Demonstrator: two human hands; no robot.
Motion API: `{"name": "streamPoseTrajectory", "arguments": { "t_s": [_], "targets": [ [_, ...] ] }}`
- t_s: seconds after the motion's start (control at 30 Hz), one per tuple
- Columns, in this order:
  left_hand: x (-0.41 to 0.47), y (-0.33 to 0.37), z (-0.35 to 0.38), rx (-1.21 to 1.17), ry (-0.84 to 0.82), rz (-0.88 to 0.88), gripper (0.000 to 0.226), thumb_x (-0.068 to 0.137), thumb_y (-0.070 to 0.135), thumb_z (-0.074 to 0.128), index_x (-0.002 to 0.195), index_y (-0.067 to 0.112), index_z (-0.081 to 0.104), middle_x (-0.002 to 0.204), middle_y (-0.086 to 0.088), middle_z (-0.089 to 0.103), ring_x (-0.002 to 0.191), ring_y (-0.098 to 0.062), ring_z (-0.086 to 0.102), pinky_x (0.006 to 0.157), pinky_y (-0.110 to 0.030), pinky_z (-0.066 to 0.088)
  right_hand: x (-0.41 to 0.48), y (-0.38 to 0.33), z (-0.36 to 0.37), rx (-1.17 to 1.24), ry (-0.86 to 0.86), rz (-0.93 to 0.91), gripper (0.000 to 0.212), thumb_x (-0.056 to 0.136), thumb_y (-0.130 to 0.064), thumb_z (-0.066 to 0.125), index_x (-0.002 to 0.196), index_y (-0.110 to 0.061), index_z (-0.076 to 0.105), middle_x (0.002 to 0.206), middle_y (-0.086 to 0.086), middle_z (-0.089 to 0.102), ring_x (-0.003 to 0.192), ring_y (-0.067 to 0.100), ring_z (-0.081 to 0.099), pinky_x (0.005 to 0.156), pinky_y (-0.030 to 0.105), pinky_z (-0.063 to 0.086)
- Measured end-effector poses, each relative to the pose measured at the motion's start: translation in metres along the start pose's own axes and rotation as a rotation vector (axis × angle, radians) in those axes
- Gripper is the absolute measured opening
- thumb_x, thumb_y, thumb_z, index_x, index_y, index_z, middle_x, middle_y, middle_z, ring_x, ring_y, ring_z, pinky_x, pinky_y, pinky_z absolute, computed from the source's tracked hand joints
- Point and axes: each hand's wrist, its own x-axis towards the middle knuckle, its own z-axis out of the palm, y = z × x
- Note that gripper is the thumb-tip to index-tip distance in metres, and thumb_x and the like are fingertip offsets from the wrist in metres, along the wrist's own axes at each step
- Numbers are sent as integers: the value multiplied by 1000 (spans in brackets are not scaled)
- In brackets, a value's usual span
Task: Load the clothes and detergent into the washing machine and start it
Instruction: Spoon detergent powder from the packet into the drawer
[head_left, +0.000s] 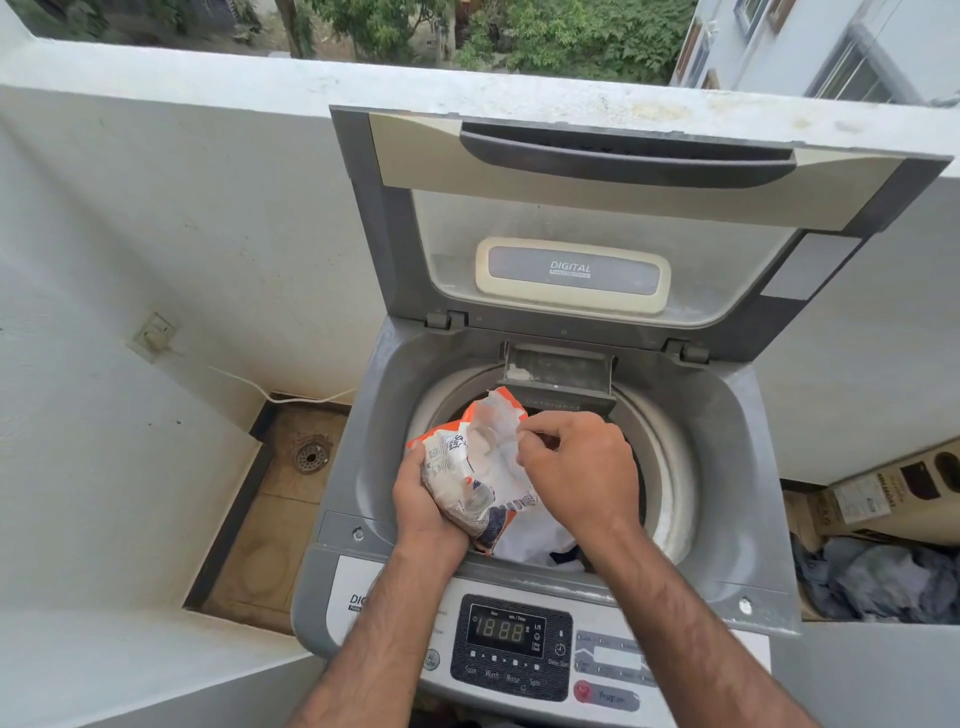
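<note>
Hands over drum (670, 467) of grey top-load washing machine (730, 447): left hand (423, 506) grips crumpled orange-and-white plastic detergent pouch (470, 467), right hand (584, 467) fingers pinch its open top. Inside lies white cloth (524, 545). Writing: lid (571, 208) "DIGITAL", display (511, 630) "1888", red button (605, 695) "Program".

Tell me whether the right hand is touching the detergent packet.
Touching. The head view shows the right hand pinching the open top of the detergent packet.

Occlusion | drum interior of grey top-loading washing machine (727, 467) mostly behind left hand (421, 499), right hand (582, 467) and crumpled orange-and-white detergent packet (467, 467) | white garment (524, 545): only a corner shows | black control panel (511, 644): left lettering under forearm, right-side labels blurred | brown cardboard box (883, 493) cut by right edge
</note>
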Motion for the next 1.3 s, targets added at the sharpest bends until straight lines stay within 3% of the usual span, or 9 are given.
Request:
{"name": "streamPoseTrajectory", "arguments": {
  "t_s": [0.1, 0.23, 0.3, 0.4, 0.53, 0.7, 0.83, 0.9, 1.3],
  "targets": [
    [2, -1, -1, -9, 1, 6, 58, 99, 51, 48, 135, 10, 68, 138, -23, 65, 122, -42, 63, 108, -54, 46, 2, 5, -5, 212, -23, 100, 23, 80, -25, 61, 76, -38, 80, 65, -16, 74, 62, 15, 71, 67, 38, 63],
    [6, -3, -3, -3, 2, 7, 59, 99, 51, 48, 137, 10, 67, 139, -23, 65, 134, -44, 57, 116, -60, 39, 6, 13, -10, 420, -45, 199, 25, 78, -15, 64, 73, -32, 81, 66, -3, 76, 53, 19, 70, 68, 46, 66],
    [9, -3, -5, 9, 8, 9, 59, 98, 51, 50, 138, 11, 66, 140, -22, 65, 135, -45, 56, 117, -62, 37, 7, 16, -13, 523, -56, 249, 24, 82, -8, 63, 74, -21, 82, 68, 3, 77, 52, 20, 66, 61, 38, 63],
    [14, -3, -8, 15, 0, 4, 60, 95, 52, 53, 138, 13, 67, 140, -21, 65, 135, -44, 57, 118, -64, 35, 10, 20, -19, 642, -68, 289, 24, 87, -1, 62, 79, -12, 81, 70, 10, 77, 54, 23, 62, 45, 19, 47],
    [16, -4, -10, 15, -23, -8, 61, 93, 52, 54, 138, 13, 67, 139, -21, 66, 134, -44, 58, 117, -66, 35, 15, 24, -23, 625, -78, 252, 22, 88, -4, 66, 78, -15, 82, 69, 8, 77, 55, 22, 64, 47, 19, 47],
    [18, -5, -10, 14, -25, -19, 61, 93, 53, 53, 138, 14, 67, 138, -21, 67, 132, -44, 59, 117, -63, 37, 18, 27, -18, 536, -92, 190, 25, 87, -7, 67, 75, -22, 82, 69, 3, 77, 58, 21, 67, 68, 39, 63],
    [16, -5, -9, 4, -28, -28, 60, 97, 53, 49, 137, 13, 67, 137, -21, 67, 131, -44, 59, 117, -64, 36, 21, 29, -22, 645, -113, 272, 19, 90, -5, 68, 82, -14, 82, 71, 7, 78, 53, 17, 64, 53, 25, 49],
    [16, -5, -9, -3, -22, -29, 59, 96, 53, 50, 137, 13, 68, 137, -21, 67, 132, -44, 59, 117, -64, 36, 24, 32, -26, 700, -130, 329, 15, 90, -6, 68, 86, -11, 82, 73, 8, 78, 53, 17, 64, 54, 26, 45],
    [10, -2, -4, -13, 35, -33, 53, 99, 50, 51, 133, 15, 71, 128, -17, 73, 127, -41, 63, 113, -62, 42, 81, 42, -39, 802, 32, 435, 11, 89, -15, 72, 94, -12, 81, 81, 5, 81, 54, 14, 65, 58, 28, 49]
  ]
}}
